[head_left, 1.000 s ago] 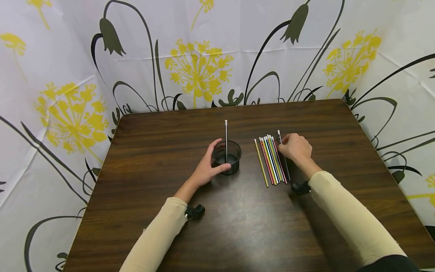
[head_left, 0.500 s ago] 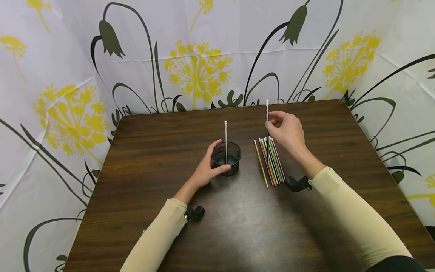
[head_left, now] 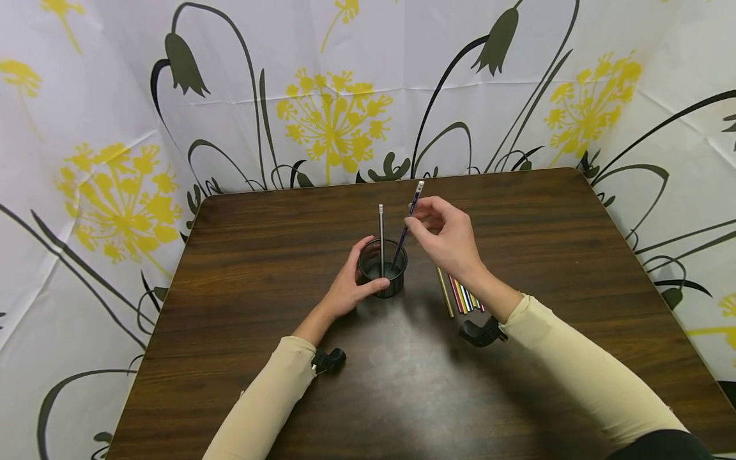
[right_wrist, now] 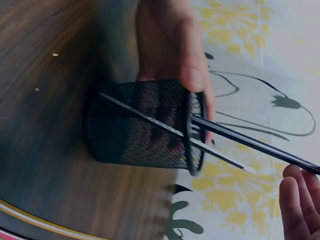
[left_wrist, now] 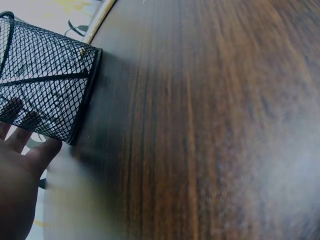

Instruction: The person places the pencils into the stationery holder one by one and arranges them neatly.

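Observation:
A black wire-mesh pencil cup [head_left: 397,289] stands upright on the table. My left hand [head_left: 349,284] holds it from the left side, fingers behind it and thumb near the rim. One silver-grey pencil [head_left: 382,233] leans inside, eraser end up. My right hand [head_left: 453,237] pinches a dark blue pencil [head_left: 404,235] near its white eraser end. This pencil slants down, its lower end inside the cup's mouth, as the right wrist view also shows. In the left wrist view, the fingers [left_wrist: 42,155] lie against the mesh near the cup's base.
Right of the cup lies a row of several coloured pencils [head_left: 462,297], partly hidden under my right hand and forearm. The brown wood-grain table [head_left: 259,255] ends at a flower-print curtain [head_left: 333,38] behind. A black wrist camera [head_left: 482,332] hangs below my right wrist.
My right hand has lifted the dark blue pencil from the right end of the row and carried it left to the cup's mouth. The left hand and cup have stayed put.

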Action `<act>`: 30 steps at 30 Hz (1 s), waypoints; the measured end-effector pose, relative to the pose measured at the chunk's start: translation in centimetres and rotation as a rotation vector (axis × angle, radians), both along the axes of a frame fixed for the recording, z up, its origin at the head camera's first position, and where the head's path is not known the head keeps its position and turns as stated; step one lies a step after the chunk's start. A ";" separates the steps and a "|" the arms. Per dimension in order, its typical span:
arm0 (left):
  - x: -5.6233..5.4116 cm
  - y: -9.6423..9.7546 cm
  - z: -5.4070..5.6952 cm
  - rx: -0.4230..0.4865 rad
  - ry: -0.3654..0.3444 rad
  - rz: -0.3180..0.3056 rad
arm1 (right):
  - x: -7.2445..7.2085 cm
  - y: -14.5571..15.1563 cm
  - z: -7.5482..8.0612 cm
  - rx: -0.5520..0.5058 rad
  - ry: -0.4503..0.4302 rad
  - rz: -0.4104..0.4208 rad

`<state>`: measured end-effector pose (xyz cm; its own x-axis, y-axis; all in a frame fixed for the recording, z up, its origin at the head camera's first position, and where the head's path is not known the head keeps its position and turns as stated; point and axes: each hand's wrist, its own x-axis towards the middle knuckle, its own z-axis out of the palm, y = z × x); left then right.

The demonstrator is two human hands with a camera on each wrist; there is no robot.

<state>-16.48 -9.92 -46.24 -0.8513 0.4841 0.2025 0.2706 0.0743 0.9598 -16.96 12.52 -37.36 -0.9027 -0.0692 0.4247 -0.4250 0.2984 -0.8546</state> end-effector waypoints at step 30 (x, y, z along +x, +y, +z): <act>-1.2 -0.2 -3.2 -0.011 -0.006 0.021 | 0.0 -1.9 -3.9 0.278 -0.128 0.099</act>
